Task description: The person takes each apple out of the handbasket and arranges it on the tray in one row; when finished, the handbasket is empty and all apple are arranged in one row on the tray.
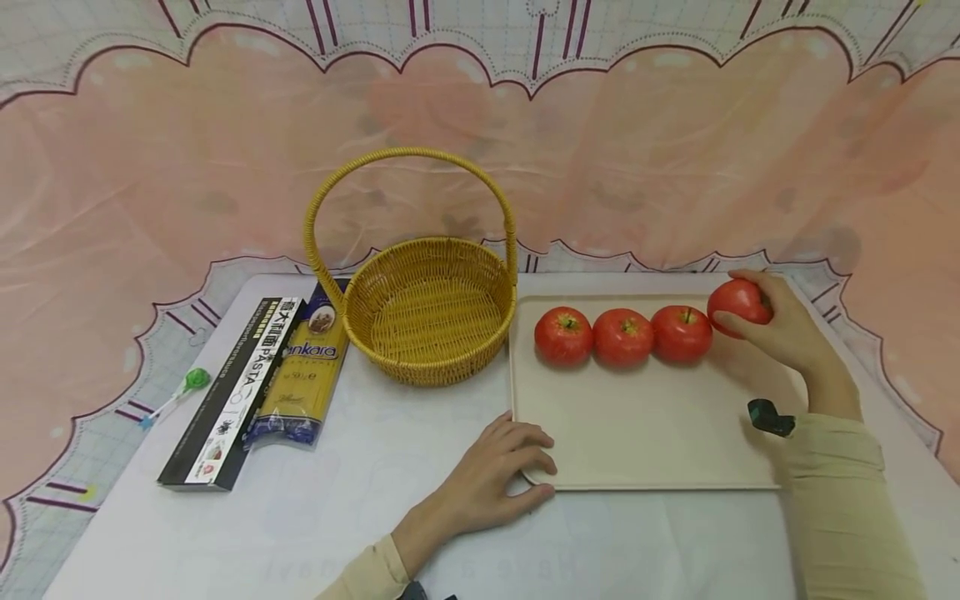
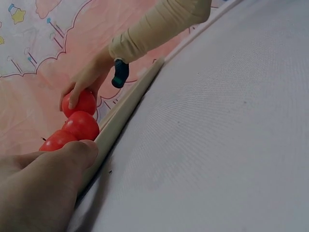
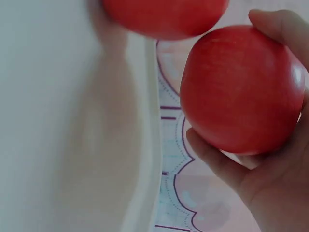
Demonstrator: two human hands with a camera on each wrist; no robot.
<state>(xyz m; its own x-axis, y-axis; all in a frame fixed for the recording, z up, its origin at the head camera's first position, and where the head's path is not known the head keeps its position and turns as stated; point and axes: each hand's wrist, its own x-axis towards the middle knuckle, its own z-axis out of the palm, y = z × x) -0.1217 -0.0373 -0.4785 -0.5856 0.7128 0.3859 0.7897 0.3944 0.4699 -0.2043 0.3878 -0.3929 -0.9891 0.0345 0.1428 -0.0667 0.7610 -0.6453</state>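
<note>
My right hand (image 1: pixel 789 332) grips a red apple (image 1: pixel 735 302) over the back right of a cream tray (image 1: pixel 637 433), fingers on its far side and thumb on the near side. In the right wrist view this apple (image 3: pixel 236 92) sits between thumb and fingers, close beside another apple (image 3: pixel 166 14). Three more red apples, a left one (image 1: pixel 563 336), a middle one (image 1: pixel 622 338) and a right one (image 1: pixel 681 334), form a row along the tray's back. My left hand (image 1: pixel 491 475) rests at the tray's front left corner, fingers loosely bent and holding no apple.
A yellow wicker basket (image 1: pixel 427 367) with a tall handle stands left of the tray, nothing in it. Farther left lie a yellow pasta packet (image 1: pixel 303 375), a black-and-white pasta box (image 1: pixel 232 400) and a green lollipop (image 1: pixel 197 379). A patterned cloth (image 1: pixel 600 167) hangs behind the table.
</note>
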